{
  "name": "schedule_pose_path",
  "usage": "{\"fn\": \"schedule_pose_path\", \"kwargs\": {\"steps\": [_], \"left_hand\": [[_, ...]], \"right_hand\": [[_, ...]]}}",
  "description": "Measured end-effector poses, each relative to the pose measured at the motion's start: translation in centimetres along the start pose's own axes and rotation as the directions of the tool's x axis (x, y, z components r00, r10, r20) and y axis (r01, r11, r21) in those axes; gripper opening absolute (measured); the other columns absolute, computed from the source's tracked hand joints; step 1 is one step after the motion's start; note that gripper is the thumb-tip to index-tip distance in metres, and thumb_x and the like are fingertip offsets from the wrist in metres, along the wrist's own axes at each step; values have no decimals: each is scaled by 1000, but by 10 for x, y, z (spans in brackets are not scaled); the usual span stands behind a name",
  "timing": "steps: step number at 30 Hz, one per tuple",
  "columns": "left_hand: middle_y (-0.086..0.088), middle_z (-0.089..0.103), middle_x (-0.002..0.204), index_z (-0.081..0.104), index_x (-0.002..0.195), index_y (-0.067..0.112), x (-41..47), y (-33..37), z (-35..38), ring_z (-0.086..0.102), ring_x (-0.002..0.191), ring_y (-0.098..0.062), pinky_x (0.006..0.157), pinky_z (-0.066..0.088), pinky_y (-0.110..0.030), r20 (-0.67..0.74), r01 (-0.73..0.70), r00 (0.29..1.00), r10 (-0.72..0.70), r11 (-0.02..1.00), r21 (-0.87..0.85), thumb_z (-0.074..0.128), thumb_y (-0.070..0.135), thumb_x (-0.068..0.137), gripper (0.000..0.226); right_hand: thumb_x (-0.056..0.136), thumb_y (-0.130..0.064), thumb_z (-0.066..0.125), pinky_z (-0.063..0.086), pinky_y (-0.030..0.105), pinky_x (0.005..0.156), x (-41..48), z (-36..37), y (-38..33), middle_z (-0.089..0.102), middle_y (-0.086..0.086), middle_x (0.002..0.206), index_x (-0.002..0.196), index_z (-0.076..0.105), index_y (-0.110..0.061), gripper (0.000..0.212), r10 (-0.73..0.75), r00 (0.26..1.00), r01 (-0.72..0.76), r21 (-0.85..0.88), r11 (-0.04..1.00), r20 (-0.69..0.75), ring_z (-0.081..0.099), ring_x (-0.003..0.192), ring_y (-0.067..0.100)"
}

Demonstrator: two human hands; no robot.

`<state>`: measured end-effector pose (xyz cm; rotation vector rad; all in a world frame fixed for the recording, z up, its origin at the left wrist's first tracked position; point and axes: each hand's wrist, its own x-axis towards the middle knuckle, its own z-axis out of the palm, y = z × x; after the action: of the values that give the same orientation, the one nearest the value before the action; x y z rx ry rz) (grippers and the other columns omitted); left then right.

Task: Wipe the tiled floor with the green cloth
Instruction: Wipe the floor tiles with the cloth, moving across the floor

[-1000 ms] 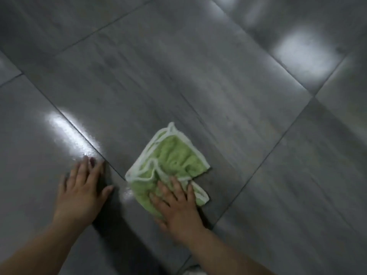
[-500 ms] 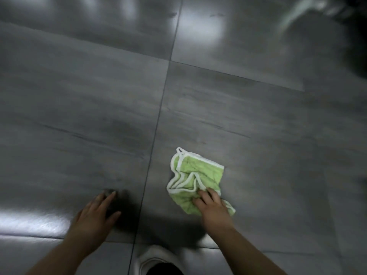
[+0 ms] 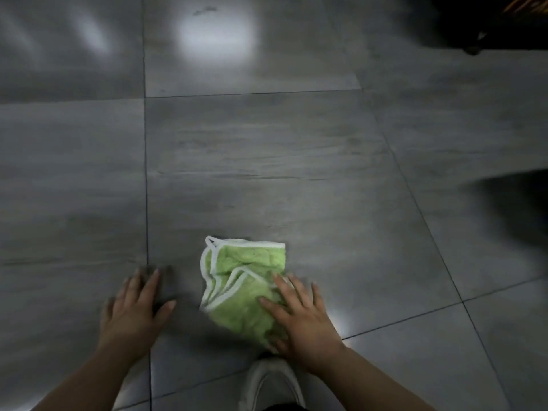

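A crumpled green cloth [image 3: 241,280] with white edging lies on the grey tiled floor [image 3: 267,161], low in the middle of the view. My right hand [image 3: 299,318] presses flat on the cloth's near right part, fingers spread and straight. To the left of the cloth, my left hand [image 3: 133,310] rests flat on the bare tile with its fingers spread, apart from the cloth.
A white shoe [image 3: 268,384] shows at the bottom edge, just below the cloth. Dark furniture [image 3: 498,22] stands at the top right corner, and a dark shadowed shape [image 3: 522,215] lies at the right edge. Grout lines cross the glossy tiles.
The view has swung across the floor. The cloth has slid with my right hand, which now lies flatter with wider fingers. My left hand stays planted on the tile beside it.
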<state>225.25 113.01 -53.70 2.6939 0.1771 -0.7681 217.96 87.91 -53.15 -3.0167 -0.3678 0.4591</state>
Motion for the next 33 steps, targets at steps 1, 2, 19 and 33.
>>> {"fn": "schedule_pose_path", "kwargs": {"steps": [1,2,19,33], "left_hand": [[-5,6,156,12,143,27,12,8,0,4,145,-23,116,10,-41,-8,-7,1000,7,1000,14,45,42,88,66],[-5,4,157,10,143,27,23,15,0,2,145,-22,116,9,-42,-8,-8,1000,8,1000,23,44,44,88,67],[-3,-8,156,0,143,32,54,20,-2,-9,144,-23,114,7,-47,94,33,995,-41,996,82,54,49,80,84],[-24,52,130,21,139,35,52,18,-7,39,124,-36,77,40,-72,48,-32,998,28,996,78,40,72,53,95]], "right_hand": [[41,-68,66,53,48,77,3,-1,4,38,2,131,115,40,-39,83,20,1000,-20,-1,1000,-17,37,116,24],[39,-69,66,53,48,77,7,2,8,37,4,132,118,39,-39,89,21,999,-21,-5,1000,-42,38,116,25],[89,-32,24,17,46,113,18,22,109,17,22,152,144,25,-16,57,892,447,-843,369,392,71,18,141,35],[43,-59,58,39,50,98,105,15,16,35,8,135,122,38,-34,84,247,969,-247,49,968,5,34,122,28]]}}
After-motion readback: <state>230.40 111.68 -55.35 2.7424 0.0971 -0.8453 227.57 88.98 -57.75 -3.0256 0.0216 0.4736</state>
